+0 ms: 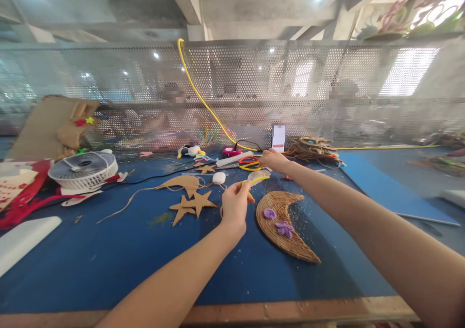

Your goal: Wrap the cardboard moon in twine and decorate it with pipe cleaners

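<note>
My left hand (235, 204) is closed on a yellow pipe cleaner (260, 178), pinched between thumb and fingers, with one end sticking out to the right. Farther forward, my right hand (275, 161) reaches in front of an upright phone (278, 138); its fingers are bent together, and what they grip is hidden. Red and yellow pipe cleaners (249, 163) lie just left of it. Below the hands rests a crescent wrapped in brown twine (271, 224), bearing a purple coil (269, 214) and a purple pipe-cleaner flower (285, 229). A clear round dish (256, 175) sits behind the left hand.
Cardboard stars (198, 203) and a cardboard crescent (181, 183) lie left of my left hand, near a white round object (219, 178). A white fan (84, 170) stands farther left. At the back right are stacked brown pieces (312, 149) and a blue board (392, 185), before a perforated metal screen (232, 85).
</note>
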Tool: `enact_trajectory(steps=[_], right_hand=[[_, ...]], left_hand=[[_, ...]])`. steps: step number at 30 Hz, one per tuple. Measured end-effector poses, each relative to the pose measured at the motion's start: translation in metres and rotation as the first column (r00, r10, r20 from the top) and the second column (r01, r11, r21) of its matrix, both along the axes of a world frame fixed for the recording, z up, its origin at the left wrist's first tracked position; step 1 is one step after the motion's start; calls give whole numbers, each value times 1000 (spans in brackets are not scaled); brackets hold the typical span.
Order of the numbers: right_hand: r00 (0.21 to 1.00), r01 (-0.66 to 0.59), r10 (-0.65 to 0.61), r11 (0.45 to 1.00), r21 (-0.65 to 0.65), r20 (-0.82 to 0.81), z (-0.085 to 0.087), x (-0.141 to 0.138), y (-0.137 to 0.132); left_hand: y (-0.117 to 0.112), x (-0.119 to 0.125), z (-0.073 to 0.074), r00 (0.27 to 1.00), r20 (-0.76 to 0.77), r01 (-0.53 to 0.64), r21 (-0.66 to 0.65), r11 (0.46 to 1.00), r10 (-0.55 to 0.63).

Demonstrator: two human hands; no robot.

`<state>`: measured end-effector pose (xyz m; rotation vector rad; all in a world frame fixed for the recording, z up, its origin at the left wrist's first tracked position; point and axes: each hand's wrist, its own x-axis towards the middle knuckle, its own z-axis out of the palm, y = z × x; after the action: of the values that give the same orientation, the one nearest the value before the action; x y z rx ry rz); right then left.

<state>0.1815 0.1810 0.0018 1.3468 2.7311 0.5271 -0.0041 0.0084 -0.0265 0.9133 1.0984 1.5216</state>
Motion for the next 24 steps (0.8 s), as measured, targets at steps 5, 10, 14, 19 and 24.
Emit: enact_trajectory(steps=[5,10,14,19,24], right_hand=[[997,52,-47,994,-101,56,12,-6,2],[991,134,-129,976,-172,43,23,-20,5],[983,153,-167,975,-158,-79,28,-59,17],[961,102,-150,973,-205,-234,20,-131,40],[936,81,-171,955,-285,-309,7,-176,55]], left_hand=[[1,0,-1,1000,15,-22,-11,1000,22],[-1,2,0,997,60,-38,-18,999,39],[-2,1,2,973,205,-95,-46,994,103],[1,-5,6,905,363,-187,-128,974,222],[5,-10,10,877,399,-205,-194,959,268]])
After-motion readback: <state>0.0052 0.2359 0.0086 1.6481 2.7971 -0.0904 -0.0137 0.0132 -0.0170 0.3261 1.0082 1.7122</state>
